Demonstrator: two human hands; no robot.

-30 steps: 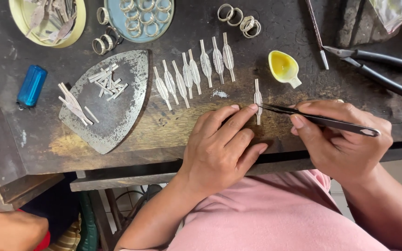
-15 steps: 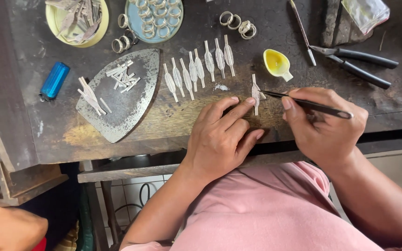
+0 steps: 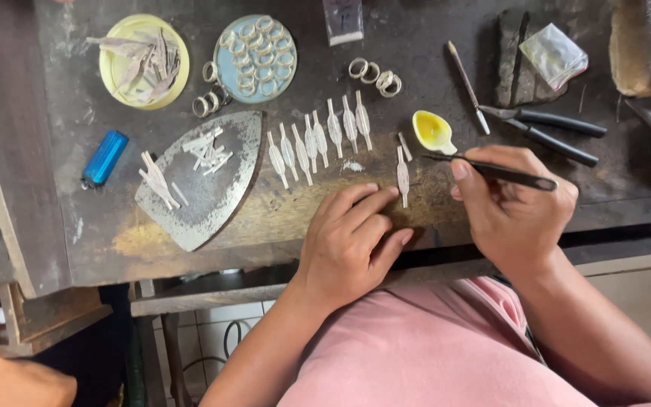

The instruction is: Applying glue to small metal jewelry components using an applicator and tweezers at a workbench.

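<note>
Tweezers [image 3: 491, 171] sit pinched between thumb and fingers of our right hand [image 3: 514, 207], their dark tips pointing left and hovering close to the yellow spoon-shaped dish [image 3: 432, 131] without touching it. Our left hand [image 3: 352, 237] rests palm down on the worn wooden bench [image 3: 288, 218], fingers loosely together and slightly curled; the fingertips lie just beside the lower end of a single leaf-shaped silver piece [image 3: 402, 175], though we cannot tell whether they actually touch it. That piece lies flat on the bench, set apart from the row of seven similar leaf-shaped pieces [image 3: 318, 143] to its upper left, with a short silver strip [image 3: 404, 146] just above it and a small heap of white grains [image 3: 353, 166] between row and piece. Further left sits a triangular metal plate [image 3: 205, 196] carrying short silver strips, then a blue lighter [image 3: 105, 157]. Along the far edge we see a yellow lid [image 3: 145, 60] of scrap, a blue lid [image 3: 255, 47] of rings, loose rings [image 3: 374, 74], a brush [image 3: 467, 87] and black-handled pliers [image 3: 548, 130]
</note>
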